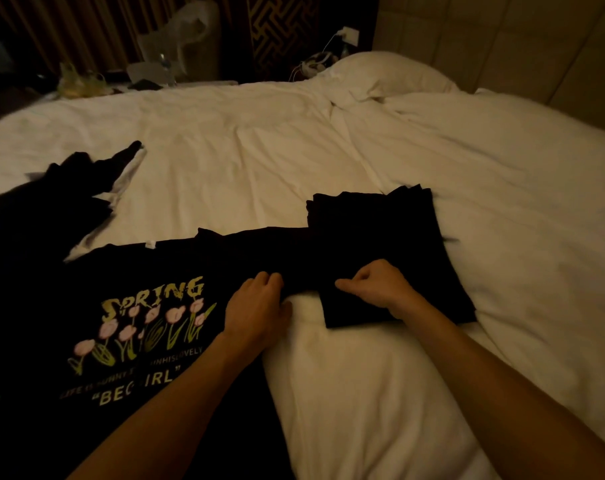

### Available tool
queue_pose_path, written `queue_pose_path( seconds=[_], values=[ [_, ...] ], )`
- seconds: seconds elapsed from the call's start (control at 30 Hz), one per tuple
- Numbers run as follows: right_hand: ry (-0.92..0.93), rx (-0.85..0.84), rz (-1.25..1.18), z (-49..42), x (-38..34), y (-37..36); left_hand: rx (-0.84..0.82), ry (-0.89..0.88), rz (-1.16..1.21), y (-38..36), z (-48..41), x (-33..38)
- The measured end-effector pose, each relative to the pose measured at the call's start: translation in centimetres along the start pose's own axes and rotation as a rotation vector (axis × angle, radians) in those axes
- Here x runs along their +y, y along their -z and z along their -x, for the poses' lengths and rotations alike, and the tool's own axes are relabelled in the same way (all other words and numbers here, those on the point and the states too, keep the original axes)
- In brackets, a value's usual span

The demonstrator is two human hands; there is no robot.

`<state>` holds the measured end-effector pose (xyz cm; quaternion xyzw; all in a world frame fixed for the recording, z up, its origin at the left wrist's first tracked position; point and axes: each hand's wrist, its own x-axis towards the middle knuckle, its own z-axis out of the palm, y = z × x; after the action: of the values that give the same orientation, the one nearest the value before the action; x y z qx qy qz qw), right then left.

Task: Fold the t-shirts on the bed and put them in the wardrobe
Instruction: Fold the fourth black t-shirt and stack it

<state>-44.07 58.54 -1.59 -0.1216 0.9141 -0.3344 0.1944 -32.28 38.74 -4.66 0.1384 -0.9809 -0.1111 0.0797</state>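
A black t-shirt (128, 278) with a "SPRING" tulip print lies spread flat on the white bed (259, 161), its sleeve reaching right. My left hand (256, 306) grips that sleeve's lower edge with curled fingers. My right hand (374, 284) pinches the sleeve's end where it overlaps a pile of folded black t-shirts (380, 233) on the right. More black clothing with white parts (65, 188) lies crumpled at the far left. No wardrobe is in view.
A white pillow (380, 74) lies at the head of the bed on the right. Behind the bed stand a plastic bag (176, 39) and clutter, plus a wall charger with cables (346, 36). The room is dim.
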Motion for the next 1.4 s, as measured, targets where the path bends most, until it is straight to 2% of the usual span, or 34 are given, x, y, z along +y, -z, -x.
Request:
queue_pose_path(
  seconds=[0.2, 0.33, 0.5, 0.57, 0.63, 0.73, 0.8, 0.87, 1.0, 1.1, 1.23, 1.4],
  values=[
    [-0.01, 0.111, -0.003, 0.0, 0.1, -1.2, -0.007, 0.056, 0.046, 0.7, 0.1, -0.3],
    [-0.031, 0.085, -0.011, -0.1, 0.2, 1.6, -0.03, 0.087, 0.184, 1.4, -0.6, 0.1],
    [-0.082, 0.014, 0.285, 0.3, 0.1, 2.2, -0.187, 0.069, 0.292, 1.1, -0.5, 0.0],
    [-0.061, 0.072, 0.349, 0.3, -1.3, 2.1, -0.128, 0.081, 0.348, 1.2, -0.7, -0.2],
    [0.005, 0.186, 0.424, 0.1, -3.2, 1.7, 0.014, 0.093, 0.39, 1.7, -1.3, -0.6],
    [0.239, 0.316, 0.473, -1.2, -5.5, -0.3, 0.188, 0.092, 0.349, 2.0, -3.1, -2.4],
    [0.387, 0.277, 0.478, -2.5, -6.2, -2.3, 0.214, 0.056, 0.217, 1.6, -4.2, -4.3],
    [0.411, 0.167, 0.546, -4.0, -6.4, -4.5, 0.125, 0.079, 0.074, 1.0, -4.9, -6.4],
    [0.257, -0.078, 0.711, -6.8, -5.7, -7.1, -0.167, 0.176, -0.055, -0.4, -5.8, -9.9],
    [0.199, -0.098, 0.789, -8.0, -4.5, -8.1, -0.313, 0.204, -0.063, -1.5, -6.2, -11.2],
    [0.215, -0.066, 0.795, -7.8, -4.6, -8.0, -0.334, 0.205, -0.002, -1.4, -6.3, -11.6],
    [0.276, 0.0, 0.708, -4.8, -7.1, -7.2, -0.257, 0.165, 0.023, 1.4, -4.5, -12.3]
  ],
)
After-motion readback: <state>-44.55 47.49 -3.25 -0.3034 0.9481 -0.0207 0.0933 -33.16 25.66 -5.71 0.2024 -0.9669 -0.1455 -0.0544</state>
